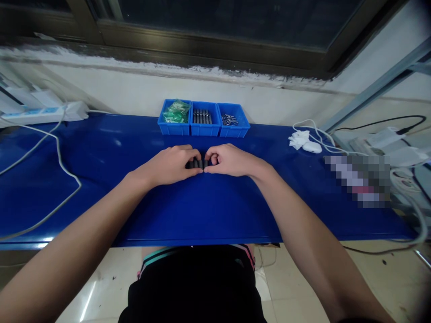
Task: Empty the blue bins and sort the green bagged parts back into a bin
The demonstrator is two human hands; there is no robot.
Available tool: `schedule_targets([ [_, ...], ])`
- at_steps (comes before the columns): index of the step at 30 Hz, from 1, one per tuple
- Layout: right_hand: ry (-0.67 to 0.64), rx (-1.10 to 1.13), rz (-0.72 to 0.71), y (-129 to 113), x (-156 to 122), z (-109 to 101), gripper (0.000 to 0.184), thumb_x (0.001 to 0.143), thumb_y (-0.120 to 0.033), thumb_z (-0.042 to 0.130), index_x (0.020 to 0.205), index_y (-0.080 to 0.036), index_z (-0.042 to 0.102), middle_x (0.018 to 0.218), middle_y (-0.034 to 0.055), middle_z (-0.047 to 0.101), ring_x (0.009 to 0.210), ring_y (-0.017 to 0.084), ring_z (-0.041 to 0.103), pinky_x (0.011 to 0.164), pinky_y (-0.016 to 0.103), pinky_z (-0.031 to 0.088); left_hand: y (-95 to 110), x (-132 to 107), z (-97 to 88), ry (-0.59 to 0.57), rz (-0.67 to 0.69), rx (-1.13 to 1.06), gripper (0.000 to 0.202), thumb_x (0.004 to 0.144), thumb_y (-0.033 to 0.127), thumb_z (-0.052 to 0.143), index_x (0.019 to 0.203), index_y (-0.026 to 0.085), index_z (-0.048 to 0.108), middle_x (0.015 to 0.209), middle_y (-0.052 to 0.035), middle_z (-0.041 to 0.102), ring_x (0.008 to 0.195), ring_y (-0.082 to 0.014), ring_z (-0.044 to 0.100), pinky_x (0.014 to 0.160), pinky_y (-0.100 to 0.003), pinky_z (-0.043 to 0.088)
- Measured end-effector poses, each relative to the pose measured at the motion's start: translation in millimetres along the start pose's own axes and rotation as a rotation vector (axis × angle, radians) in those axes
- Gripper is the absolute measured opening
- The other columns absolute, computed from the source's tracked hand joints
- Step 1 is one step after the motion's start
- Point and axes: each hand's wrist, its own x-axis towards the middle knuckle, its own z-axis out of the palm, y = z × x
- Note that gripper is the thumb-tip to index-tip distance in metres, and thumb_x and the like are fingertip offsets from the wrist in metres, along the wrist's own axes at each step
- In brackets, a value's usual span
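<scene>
A short row of small black blocks (196, 164) lies on the blue table between my hands; their exact kind is not clear. My left hand (171, 163) is closed, thumb in front and fingers behind, around the left part of the row. My right hand (229, 160) pinches the right end, where a dark piece (206, 163) shows between thumb and curled fingers. The fingertips of both hands nearly meet. Part of the row is hidden by the fingers.
Behind my hands stand three joined blue bins: a left bin (175, 130) with green-tinted plastic bags, a middle bin (204, 131) with a row of dark grey parts, a right bin (235, 131) with shiny metal pieces. White cables (59, 148), a power strip (72, 111) and a white earphone case (312, 146) lie at the sides.
</scene>
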Motion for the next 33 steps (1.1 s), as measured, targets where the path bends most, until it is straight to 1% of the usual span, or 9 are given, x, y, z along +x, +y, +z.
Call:
schedule_targets([
  [5,0.017,0.023,-0.024,1,0,0,0.029,0.081,-0.043,0.076,0.097,-0.020,0.074,0.087,0.0034,0.072,0.073,0.017,0.063,0.064,0.034,0.044,-5,-1,-3.0,0.022,0.015,0.021,0.059,0.090,0.064,0.071,0.133,0.024,0.066,0.121,-0.0089,0.069,0.099,-0.0277,0.068,0.077,-0.034,0.047],
  [7,0.015,0.030,-0.021,2,0,0,0.029,0.080,-0.044,0.075,0.096,-0.020,0.074,0.087,0.0035,0.072,0.073,0.017,0.064,0.064,0.034,0.045,-8,-2,-4.2,0.009,0.018,-0.001,0.064,0.086,0.066,0.075,0.134,0.025,0.067,0.121,-0.0087,0.070,0.100,-0.0274,0.069,0.077,-0.034,0.048],
  [14,-0.017,0.029,-0.003,2,-9,-6,0.024,0.078,-0.042,0.077,0.092,-0.022,0.074,0.087,0.0035,0.072,0.076,0.019,0.063,0.063,0.034,0.045,-13,-1,-4.0,-0.034,0.035,-0.069,0.047,0.090,0.056,0.077,0.127,0.027,0.073,0.120,-0.0058,0.071,0.099,-0.0241,0.069,0.080,-0.033,0.049],
  [16,0.049,0.059,-0.011,-1,-15,-15,0.028,0.079,-0.045,0.078,0.096,-0.023,0.075,0.089,0.0038,0.072,0.079,0.019,0.064,0.065,0.034,0.047,-13,-1,-3.0,-0.029,0.036,-0.075,0.043,0.092,0.053,0.076,0.126,0.027,0.073,0.120,-0.0060,0.071,0.100,-0.0239,0.069,0.081,-0.033,0.050],
  [19,0.237,0.152,-0.052,-4,-13,-35,0.035,0.083,-0.048,0.077,0.106,-0.021,0.076,0.095,0.0056,0.073,0.083,0.020,0.065,0.073,0.035,0.051,-14,0,-2.0,-0.028,0.029,-0.094,0.036,0.094,0.047,0.075,0.125,0.028,0.073,0.121,-0.0056,0.070,0.103,-0.0239,0.069,0.084,-0.034,0.050],
  [22,0.397,0.068,-0.042,-2,15,-60,0.036,0.086,-0.044,0.075,0.112,-0.018,0.076,0.098,0.0084,0.073,0.086,0.023,0.065,0.079,0.039,0.051,-13,0,-1.8,-0.039,0.020,-0.104,0.031,0.095,0.045,0.074,0.122,0.028,0.073,0.120,-0.0047,0.070,0.102,-0.0242,0.068,0.085,-0.035,0.051],
  [24,0.416,-0.113,0.025,3,45,-75,0.032,0.087,-0.038,0.075,0.111,-0.016,0.077,0.098,0.0109,0.073,0.093,0.027,0.064,0.087,0.045,0.050,-12,0,-2.0,-0.038,0.011,-0.097,0.030,0.096,0.044,0.074,0.120,0.028,0.073,0.120,-0.0045,0.070,0.102,-0.0247,0.068,0.084,-0.036,0.051],
  [28,0.315,-0.420,0.225,17,107,-91,0.022,0.083,-0.030,0.080,0.100,-0.015,0.078,0.113,0.0185,0.067,0.123,0.041,0.052,0.102,0.058,0.042,-7,-1,-2.9,-0.039,0.012,-0.091,0.029,0.097,0.041,0.074,0.122,0.026,0.072,0.123,-0.0052,0.069,0.099,-0.0243,0.070,0.081,-0.036,0.052],
  [33,0.167,-0.538,0.359,26,148,-97,0.020,0.081,-0.029,0.083,0.096,-0.016,0.078,0.122,0.0199,0.061,0.127,0.047,0.047,0.098,0.060,0.042,-4,-2,-3.4,-0.031,0.017,-0.085,0.027,0.097,0.039,0.074,0.120,0.025,0.073,0.121,-0.0057,0.070,0.100,-0.0253,0.073,0.080,-0.035,0.054],
])
